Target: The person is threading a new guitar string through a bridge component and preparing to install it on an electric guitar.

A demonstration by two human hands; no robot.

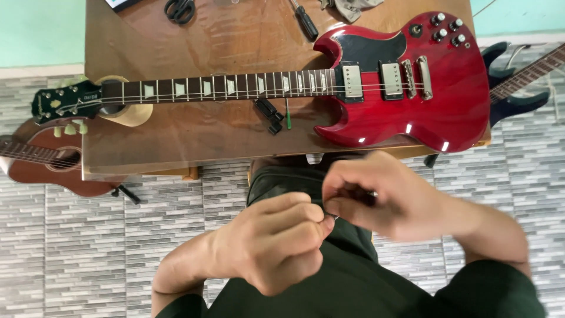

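Both hands are held below the worktop's near edge. A small, indistinct item is pinched by the right hand; the left hand's grip is pressed together. A red electric guitar is laid across the worktop.

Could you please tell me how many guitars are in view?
3: a red electric guitar on the table, an acoustic guitar on the floor left, a dark guitar at right, partly hidden.

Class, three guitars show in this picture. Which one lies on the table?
The red guitar: it lies flat across the table. The brown guitar and the dark guitar sit off its ends.
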